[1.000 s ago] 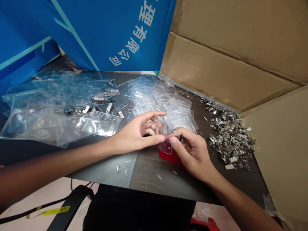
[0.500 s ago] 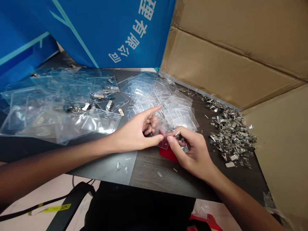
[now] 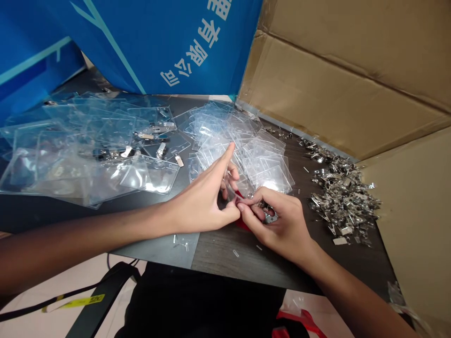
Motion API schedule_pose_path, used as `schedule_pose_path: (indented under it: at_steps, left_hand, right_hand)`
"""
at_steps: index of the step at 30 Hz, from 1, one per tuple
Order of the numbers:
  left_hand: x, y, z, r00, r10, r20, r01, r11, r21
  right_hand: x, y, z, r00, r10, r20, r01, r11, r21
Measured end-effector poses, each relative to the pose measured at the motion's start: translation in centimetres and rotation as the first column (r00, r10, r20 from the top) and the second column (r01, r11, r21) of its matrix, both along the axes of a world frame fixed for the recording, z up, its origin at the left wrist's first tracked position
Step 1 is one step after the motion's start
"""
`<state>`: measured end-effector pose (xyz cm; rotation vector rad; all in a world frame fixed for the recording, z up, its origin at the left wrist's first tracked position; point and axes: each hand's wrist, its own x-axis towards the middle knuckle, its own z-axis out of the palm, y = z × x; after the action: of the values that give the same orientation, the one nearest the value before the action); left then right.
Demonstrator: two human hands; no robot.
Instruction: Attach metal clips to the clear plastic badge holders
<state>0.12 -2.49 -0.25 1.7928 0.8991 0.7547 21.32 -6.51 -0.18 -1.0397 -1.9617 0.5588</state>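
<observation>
My left hand [image 3: 206, 202] is pinching a clear plastic badge holder [image 3: 231, 193] between thumb and fingers, with the index finger stretched upward. From the right, my right hand [image 3: 282, 219] meets it, thumb and index finger pressed together at the holder's edge. Shiny metal bits, seemingly a badge clip [image 3: 270, 217], show among the right hand's curled fingers. How the clip and holder meet is hidden by the fingertips. Beneath both hands lies something flat and red [image 3: 242, 222], mostly covered.
Loose clear badge holders [image 3: 269, 162] are heaped behind my hands. Holders with clips attached [image 3: 151, 174] spread over the left. Metal clips [image 3: 340, 197] form a pile at right. A blue panel [image 3: 169, 42] and cardboard [image 3: 334, 75] wall the back and right. Small plastic scraps [image 3: 236, 253] lie near the front edge.
My left hand has turned so its index finger points more upward, and the badge holder has tilted up with it. My two thumbs have come closer together. More of the red thing is covered.
</observation>
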Motion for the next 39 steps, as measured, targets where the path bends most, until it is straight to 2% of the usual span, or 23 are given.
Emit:
schedule_pose_path:
  at_steps: [4,8,10,13,16,19,22,24,29,35,39]
  left_hand:
    - [-0.1,-0.2,0.2,1.000,-0.023,-0.013,0.023,1.000,0.000]
    - [-0.4,0.2,0.3,1.000,-0.021,0.009,0.021,1.000,-0.008]
    - [-0.6,0.5,0.3,0.999,-0.011,0.048,0.013,0.999,-0.040]
    - [-0.8,0.7,0.1,0.997,-0.005,0.073,0.013,0.993,-0.117]
    - [-0.7,0.6,0.1,0.998,-0.011,0.066,0.021,0.988,-0.155]
    - [-0.5,0.6,0.3,0.996,-0.024,0.082,0.038,0.983,-0.180]
    - [-0.4,0.9,0.6,0.995,-0.017,0.095,0.036,0.978,-0.208]
    - [-0.3,1.1,0.8,0.995,-0.010,0.096,0.030,0.976,-0.213]
    - [-0.3,1.2,1.0,0.994,-0.012,0.104,0.034,0.975,-0.218]
    - [-0.3,1.0,0.6,0.996,-0.027,0.088,0.045,0.977,-0.209]
    - [-0.4,1.2,0.7,0.997,-0.014,0.081,0.031,0.975,-0.220]
  right_hand:
    - [0.0,-0.1,0.1,1.000,-0.002,0.003,0.002,1.000,-0.031]
    - [0.1,0.0,0.3,0.999,0.030,-0.013,-0.032,0.985,-0.172]
    - [0.3,0.1,0.3,1.000,0.006,-0.020,-0.010,0.973,-0.231]
    - [0.6,0.3,0.3,0.999,-0.025,-0.023,0.019,0.973,-0.231]
    - [0.9,0.4,0.5,0.998,0.043,-0.037,-0.052,0.958,-0.284]
    - [1.0,0.5,0.7,0.985,0.142,-0.099,-0.171,0.885,-0.434]
    - [1.0,0.6,0.6,0.954,0.193,-0.230,-0.292,0.775,-0.560]
    - [1.1,0.8,0.5,0.929,0.199,-0.311,-0.352,0.731,-0.585]
    - [1.3,1.3,0.4,0.884,0.232,-0.405,-0.446,0.678,-0.584]
    - [1.4,1.3,0.1,0.906,0.233,-0.354,-0.409,0.698,-0.588]
    - [1.4,1.6,-0.2,0.935,0.168,-0.314,-0.334,0.717,-0.611]
